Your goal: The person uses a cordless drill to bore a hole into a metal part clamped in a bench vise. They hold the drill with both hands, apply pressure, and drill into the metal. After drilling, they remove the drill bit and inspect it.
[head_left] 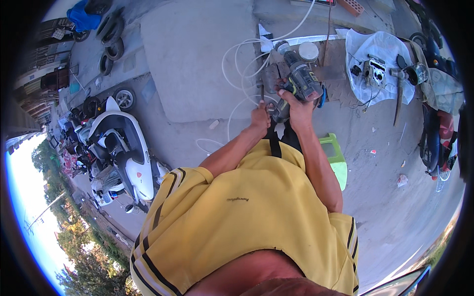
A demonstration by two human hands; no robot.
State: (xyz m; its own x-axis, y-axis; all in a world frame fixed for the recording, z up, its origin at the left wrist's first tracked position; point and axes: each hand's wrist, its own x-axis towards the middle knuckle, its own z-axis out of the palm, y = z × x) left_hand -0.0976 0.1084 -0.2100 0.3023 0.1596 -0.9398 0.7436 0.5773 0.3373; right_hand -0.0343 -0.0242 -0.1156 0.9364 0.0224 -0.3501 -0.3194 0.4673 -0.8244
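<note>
Hands sit close but apart: the left hand (260, 116) is closed around a slim dark rod (262, 92), the right hand (299, 105) clamped on a cordless power tool (300, 74), grey-black with green trim, angled forward. Near its front stands a round, pale-topped container (308, 51), contents hidden. Farther right, a white plastic sheet (363, 46) bears a metal engine part (376, 74).

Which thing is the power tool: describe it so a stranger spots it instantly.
Start at the yellow shirt and go up to the right hand. The power tool is gripped there: bulky and dark, unlike the thin rod in the left hand.
</note>
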